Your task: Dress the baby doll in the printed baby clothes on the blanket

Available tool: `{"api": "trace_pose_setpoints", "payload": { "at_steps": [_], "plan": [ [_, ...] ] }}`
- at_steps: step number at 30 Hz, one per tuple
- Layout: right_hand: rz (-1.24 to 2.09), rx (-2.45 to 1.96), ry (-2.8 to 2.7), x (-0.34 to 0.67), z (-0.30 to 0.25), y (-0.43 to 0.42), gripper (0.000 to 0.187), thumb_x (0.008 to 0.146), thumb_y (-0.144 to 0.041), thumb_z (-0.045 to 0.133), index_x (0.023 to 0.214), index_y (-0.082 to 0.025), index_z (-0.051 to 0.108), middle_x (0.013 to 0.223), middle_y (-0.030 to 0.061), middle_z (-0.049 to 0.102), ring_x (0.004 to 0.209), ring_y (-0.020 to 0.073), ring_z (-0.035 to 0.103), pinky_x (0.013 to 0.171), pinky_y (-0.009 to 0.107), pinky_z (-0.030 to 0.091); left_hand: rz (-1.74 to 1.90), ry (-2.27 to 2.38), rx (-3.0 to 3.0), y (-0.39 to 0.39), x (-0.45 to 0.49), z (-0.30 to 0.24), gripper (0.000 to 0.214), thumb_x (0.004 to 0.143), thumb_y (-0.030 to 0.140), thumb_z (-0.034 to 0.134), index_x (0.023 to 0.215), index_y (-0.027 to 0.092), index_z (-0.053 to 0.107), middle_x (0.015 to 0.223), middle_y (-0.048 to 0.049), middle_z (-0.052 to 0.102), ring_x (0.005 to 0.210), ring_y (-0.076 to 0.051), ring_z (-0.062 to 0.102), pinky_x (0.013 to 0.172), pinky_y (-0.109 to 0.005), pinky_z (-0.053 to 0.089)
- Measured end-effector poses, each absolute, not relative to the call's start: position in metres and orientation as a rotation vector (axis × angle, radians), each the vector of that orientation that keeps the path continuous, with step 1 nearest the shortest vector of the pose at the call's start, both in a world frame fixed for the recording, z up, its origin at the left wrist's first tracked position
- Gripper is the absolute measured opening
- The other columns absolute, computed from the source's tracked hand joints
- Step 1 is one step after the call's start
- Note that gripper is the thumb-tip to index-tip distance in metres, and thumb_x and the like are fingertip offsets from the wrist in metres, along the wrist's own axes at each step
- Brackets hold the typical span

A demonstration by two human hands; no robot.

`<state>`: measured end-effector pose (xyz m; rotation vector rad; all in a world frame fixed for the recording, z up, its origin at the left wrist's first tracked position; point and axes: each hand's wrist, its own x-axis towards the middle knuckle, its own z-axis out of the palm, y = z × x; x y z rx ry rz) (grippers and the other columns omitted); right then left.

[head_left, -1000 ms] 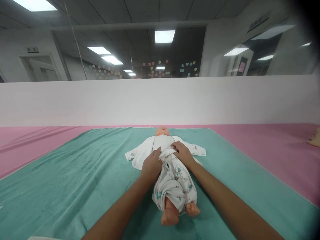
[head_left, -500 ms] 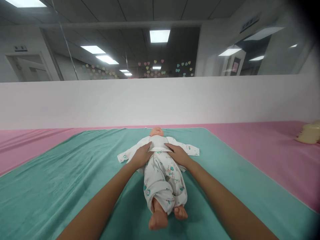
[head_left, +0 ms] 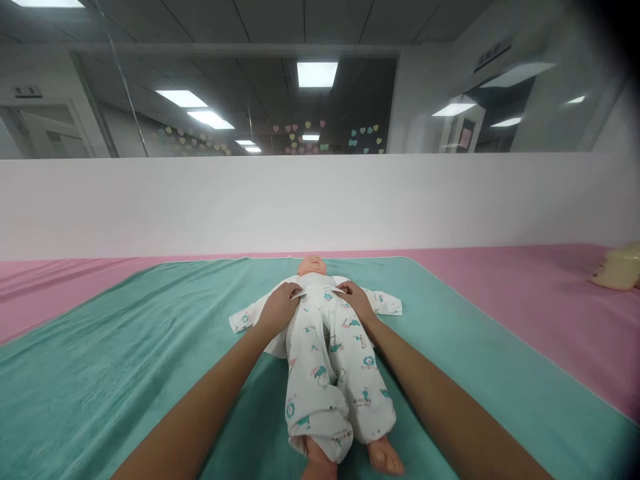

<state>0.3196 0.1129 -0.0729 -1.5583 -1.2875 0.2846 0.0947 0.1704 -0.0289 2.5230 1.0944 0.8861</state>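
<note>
Currently, the doll [head_left: 313,265] lies on its back on the green sheet [head_left: 150,373], head towards the white wall [head_left: 320,203], feet [head_left: 385,457] nearest the viewer. Left hand [head_left: 281,307] pinches the printed trousers [head_left: 309,357] at one side of the waist; right hand [head_left: 356,300] pinches them at the other, fingers curled. White shirt [head_left: 384,303] is spread beneath, sleeves out; each hand rests near one sleeve
</note>
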Motion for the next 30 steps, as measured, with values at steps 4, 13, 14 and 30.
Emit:
{"api": "trace_pose_setpoints", "payload": {
  "at_steps": [4,13,14,30],
  "plan": [
    [0.292,-1.491,-1.351,0.320,-0.074,0.108,0.037,0.072,-0.035,0.053,0.106,-0.021,0.055,0.105,0.0053,0.059,0.091,0.0189,0.055,0.080,0.033,0.045,0.789,1.161,2.413,0.163,0.082,-0.039,0.031,0.083,0.029,0.044,0.109,0.016,0.054,0.105,-0.0075,0.060,0.094,-0.021,0.055,0.082,-0.030,0.041],
    [0.191,-1.371,-1.994,0.326,-0.045,0.110,0.065,0.072,-0.011,0.042,0.135,-0.025,0.035,0.142,0.0009,0.032,0.129,0.0213,0.031,0.109,0.042,0.020,0.557,0.928,2.589,0.176,0.086,-0.016,0.064,0.078,0.035,0.049,0.136,0.015,0.030,0.144,-0.0106,0.026,0.132,-0.028,0.023,0.103,-0.037,0.028],
    [0.187,-1.359,-2.033,0.326,-0.041,0.112,0.065,0.073,-0.013,0.044,0.136,-0.026,0.033,0.142,0.0005,0.033,0.128,0.0221,0.033,0.108,0.042,0.023,0.468,0.893,2.562,0.178,0.086,-0.010,0.069,0.077,0.037,0.050,0.139,0.018,0.025,0.145,-0.0092,0.026,0.130,-0.028,0.027,0.100,-0.036,0.031],
    [0.224,-1.567,-1.560,0.343,-0.051,0.159,0.022,0.075,-0.026,0.046,0.085,-0.024,0.066,0.089,-0.0020,0.067,0.083,0.0174,0.058,0.077,0.029,0.042,0.760,1.229,2.589,0.232,0.116,-0.025,0.029,0.086,0.035,0.036,0.097,0.025,0.061,0.091,-0.0022,0.066,0.081,-0.020,0.057,0.064,-0.027,0.038]
  ]
}}
